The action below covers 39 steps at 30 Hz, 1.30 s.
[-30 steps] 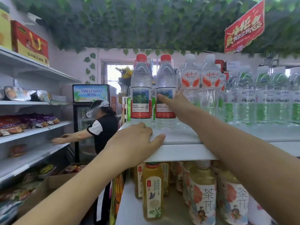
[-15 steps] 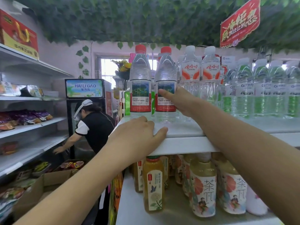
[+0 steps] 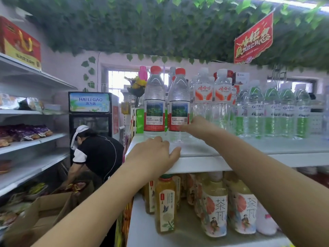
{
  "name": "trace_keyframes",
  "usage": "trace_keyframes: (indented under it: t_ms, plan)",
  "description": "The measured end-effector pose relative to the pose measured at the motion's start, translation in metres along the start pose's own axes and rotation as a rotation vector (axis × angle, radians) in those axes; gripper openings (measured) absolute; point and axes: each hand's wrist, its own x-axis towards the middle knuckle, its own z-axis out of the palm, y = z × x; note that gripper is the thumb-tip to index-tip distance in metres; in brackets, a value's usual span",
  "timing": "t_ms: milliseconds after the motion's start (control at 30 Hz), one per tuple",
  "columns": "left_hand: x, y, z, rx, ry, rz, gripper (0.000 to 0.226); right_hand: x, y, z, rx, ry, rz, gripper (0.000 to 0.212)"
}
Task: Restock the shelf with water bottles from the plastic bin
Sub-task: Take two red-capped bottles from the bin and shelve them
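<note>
Here, right hand straight-fingered against red-capped bottle, left hand flat on shelf.

Two red-capped water bottles stand upright, side by side, on the white shelf.

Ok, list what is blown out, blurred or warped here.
Head view: the window is blown out by backlight; the leaves overhead and the carton at lower left are smeared; the left shelves slant steeply, wide-lens warp.
</note>
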Motion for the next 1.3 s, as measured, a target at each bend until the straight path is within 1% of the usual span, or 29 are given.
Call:
trace_keyframes:
  t_ms: [67,100,200,267,367,433,533,633,700,767,933,1233,1300]
  plan:
    - [-0.001,0.002,-0.002,0.021,-0.010,-0.020,0.053,-0.015,0.006,-0.009,-0.093,0.008,-0.007,0.025]
    - [-0.001,0.004,-0.003,0.026,-0.021,-0.037,0.052,-0.023,0.009,-0.014,-0.127,0.020,-0.013,0.028]
    - [-0.003,0.011,-0.009,0.030,-0.036,-0.090,0.049,-0.047,0.019,-0.034,-0.165,0.008,-0.027,0.045]
    - [-0.008,0.020,-0.016,0.030,-0.025,-0.119,0.047,-0.069,0.028,-0.049,-0.196,0.000,-0.068,0.056]
    - [-0.023,0.043,-0.032,0.038,0.008,-0.175,0.045,-0.103,0.045,-0.075,-0.353,0.010,-0.141,0.062]
    - [-0.037,0.067,-0.043,0.045,0.020,-0.206,0.045,-0.125,0.059,-0.092,-0.449,0.008,-0.179,0.062]
    - [-0.061,0.115,-0.059,0.075,-0.029,-0.227,0.050,-0.158,0.082,-0.118,-0.535,0.016,-0.211,0.062]
    - [-0.085,0.166,-0.068,0.102,-0.057,-0.233,0.053,-0.192,0.107,-0.142,-0.585,-0.047,-0.213,0.060]
    - [-0.100,0.197,-0.075,0.064,-0.055,-0.236,0.048,-0.216,0.121,-0.159,-0.597,-0.120,-0.188,0.059]
    - [-0.115,0.223,-0.081,0.075,-0.042,-0.226,0.042,-0.236,0.132,-0.177,-0.599,-0.168,-0.178,0.057]
    - [-0.148,0.272,-0.092,0.073,0.000,-0.206,0.038,-0.279,0.152,-0.219,-0.559,-0.166,-0.156,0.056]
    - [-0.213,0.343,-0.098,0.085,-0.149,-0.203,0.043,-0.378,0.199,-0.277,-0.611,-0.192,-0.029,0.049]
    - [-0.237,0.363,-0.098,0.061,-0.151,-0.184,0.042,-0.406,0.206,-0.285,-0.635,-0.170,-0.024,0.047]
